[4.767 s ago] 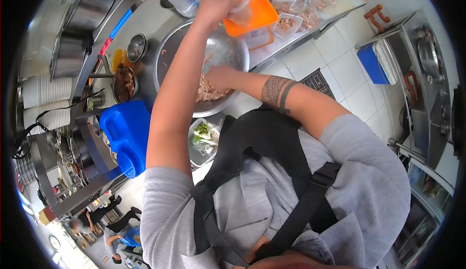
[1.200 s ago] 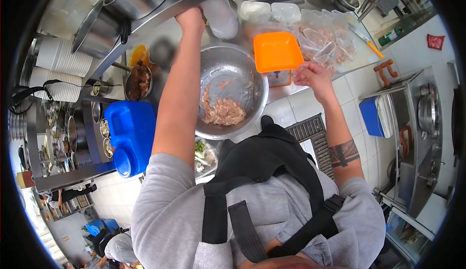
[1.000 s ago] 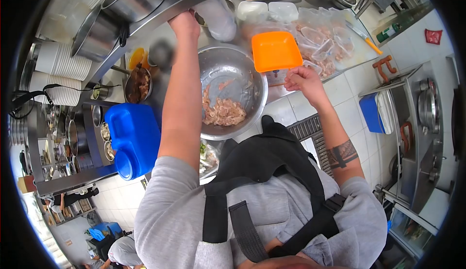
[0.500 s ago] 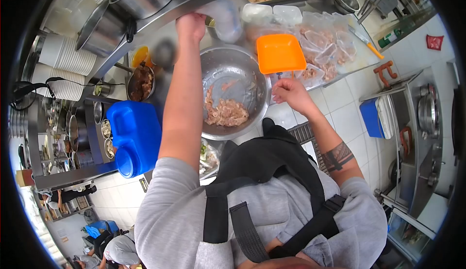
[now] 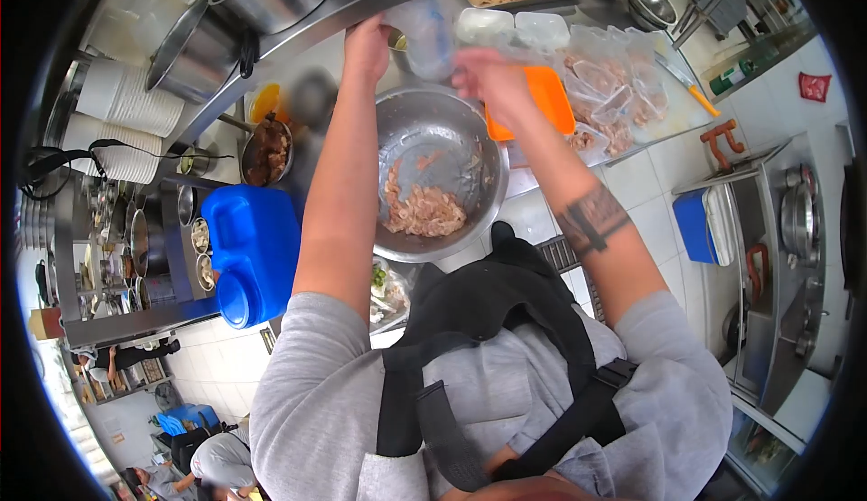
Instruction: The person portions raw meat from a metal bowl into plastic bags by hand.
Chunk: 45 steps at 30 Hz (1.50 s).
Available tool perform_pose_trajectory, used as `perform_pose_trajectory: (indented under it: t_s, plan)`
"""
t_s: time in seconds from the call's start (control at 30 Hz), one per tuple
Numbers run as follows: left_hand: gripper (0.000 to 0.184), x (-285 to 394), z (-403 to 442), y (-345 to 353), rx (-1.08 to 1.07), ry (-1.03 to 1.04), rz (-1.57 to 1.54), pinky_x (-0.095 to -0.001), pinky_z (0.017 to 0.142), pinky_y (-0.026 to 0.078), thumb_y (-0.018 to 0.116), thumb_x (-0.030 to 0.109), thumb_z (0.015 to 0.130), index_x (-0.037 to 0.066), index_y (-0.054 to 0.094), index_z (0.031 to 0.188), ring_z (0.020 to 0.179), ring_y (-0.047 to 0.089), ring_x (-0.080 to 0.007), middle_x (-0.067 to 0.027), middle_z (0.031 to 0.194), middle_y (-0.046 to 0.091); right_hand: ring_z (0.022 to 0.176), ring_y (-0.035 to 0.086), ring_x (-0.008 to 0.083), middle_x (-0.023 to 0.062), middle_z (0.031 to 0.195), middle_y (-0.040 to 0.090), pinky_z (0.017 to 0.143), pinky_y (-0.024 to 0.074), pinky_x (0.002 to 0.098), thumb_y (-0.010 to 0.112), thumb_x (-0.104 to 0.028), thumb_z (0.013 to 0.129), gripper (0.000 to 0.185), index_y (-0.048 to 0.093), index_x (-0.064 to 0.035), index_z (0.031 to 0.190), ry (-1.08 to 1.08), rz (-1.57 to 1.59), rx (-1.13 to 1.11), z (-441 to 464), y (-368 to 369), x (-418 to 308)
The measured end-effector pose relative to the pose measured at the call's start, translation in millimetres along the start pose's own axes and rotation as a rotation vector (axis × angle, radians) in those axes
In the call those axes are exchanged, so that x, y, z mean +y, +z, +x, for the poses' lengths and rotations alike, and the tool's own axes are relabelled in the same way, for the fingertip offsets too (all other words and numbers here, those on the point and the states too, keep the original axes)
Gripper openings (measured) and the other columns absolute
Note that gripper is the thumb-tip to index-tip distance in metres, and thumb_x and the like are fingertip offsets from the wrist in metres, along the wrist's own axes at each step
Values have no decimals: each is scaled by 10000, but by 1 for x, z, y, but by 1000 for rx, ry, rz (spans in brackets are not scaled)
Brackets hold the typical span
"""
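Note:
At the upper left, my left hand (image 5: 366,47) is closed on the edge of a clear plastic bag (image 5: 426,42), its fingertips partly hidden. To the right of the bag is my right hand (image 5: 488,76), slightly blurred, its fingers loosely apart with nothing seen in them. Part of an orange tray (image 5: 549,103) is hidden behind that hand and forearm. Below both hands stands a large steel bowl (image 5: 488,180) with pale raw meat strips (image 5: 424,210) at its bottom.
Bagged raw meat (image 5: 614,85) lies right of the orange tray, near an orange-handled knife (image 5: 691,90). A blue jug (image 5: 253,248) stands left of my left arm. Dark meat fills a pan (image 5: 269,150). A steel shelf (image 5: 316,27) crosses above. People (image 5: 212,460) are at lower left.
My right hand has risen from below the orange tray, moving up and left towards the plastic bag. Earlier both hands were over the bowl, the right one in the meat. My left hand stays by the bag.

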State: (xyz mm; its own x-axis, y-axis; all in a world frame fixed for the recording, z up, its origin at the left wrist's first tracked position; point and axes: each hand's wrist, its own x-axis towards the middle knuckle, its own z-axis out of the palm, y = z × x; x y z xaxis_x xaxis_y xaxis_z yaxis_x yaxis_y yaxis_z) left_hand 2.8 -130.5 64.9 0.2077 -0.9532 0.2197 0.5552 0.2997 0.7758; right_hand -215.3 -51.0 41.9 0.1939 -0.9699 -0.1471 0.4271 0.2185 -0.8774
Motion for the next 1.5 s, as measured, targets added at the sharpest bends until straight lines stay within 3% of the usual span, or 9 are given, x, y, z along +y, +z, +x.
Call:
perform_pose_trajectory:
  t_s: [0.17,0.33,0.47,0.7,0.77,0.97,1.07,1.33,1.5]
  plan:
    - [371,17,-17,23,-209,-36,459,-334,931,500,776,153,861,16,684,1193,1074,658,-199,-82,1155,715,650,581,135,61,883,645,527,482,282,612,-28,940,175,643,-39,1112,56,88,40,86,6,-3]
    - [519,22,-15,38,-131,-76,790,-342,992,454,771,342,880,-11,668,1247,1140,631,-219,-102,1240,690,572,468,105,13,766,563,485,375,249,681,-87,935,171,628,-66,1096,102,395,-190,98,5,-4]
    - [642,19,-8,38,-36,-64,1008,-336,1005,445,732,464,882,-20,647,1295,1173,620,-237,-140,1278,679,552,440,101,1,729,522,472,346,258,676,-111,947,117,595,-60,1014,216,524,-53,95,8,-5]
    - [527,14,-6,30,65,-123,1063,-345,893,494,690,422,923,7,655,1245,1044,650,-208,-110,1212,694,495,413,113,5,639,474,438,311,280,672,-67,909,155,554,-59,809,162,550,-88,98,10,-3]
    - [432,-4,11,9,98,-43,431,-412,1056,447,564,321,1014,14,596,1315,1233,572,-259,-101,1325,634,471,395,88,-20,610,466,402,286,259,676,-83,907,252,512,-115,718,98,326,61,97,12,-1]
    - [394,11,43,8,162,-82,-356,-489,1099,430,446,328,1040,83,591,1312,1244,556,-290,-99,1355,616,442,429,132,30,610,521,388,288,297,695,-44,843,200,555,-56,701,57,122,209,95,12,6]
    - [359,37,39,14,88,-39,-488,-410,1062,478,520,346,1011,95,616,1249,1150,608,-255,-69,1251,662,434,466,170,71,569,494,388,291,343,674,-28,818,233,525,-19,639,44,56,272,97,10,13]
    - [404,45,17,-104,-37,-14,-886,-488,1112,437,436,348,1018,77,650,1228,1147,636,-319,-124,1252,675,443,484,176,95,609,548,381,315,340,685,-47,810,170,565,30,718,48,-108,264,99,5,23]
    - [369,55,-61,-131,476,7,-476,-485,1013,501,389,336,1054,73,606,1196,1095,636,-287,-116,1156,677,493,538,179,68,631,555,451,442,321,699,-89,866,154,623,44,846,-26,-162,235,74,3,15]
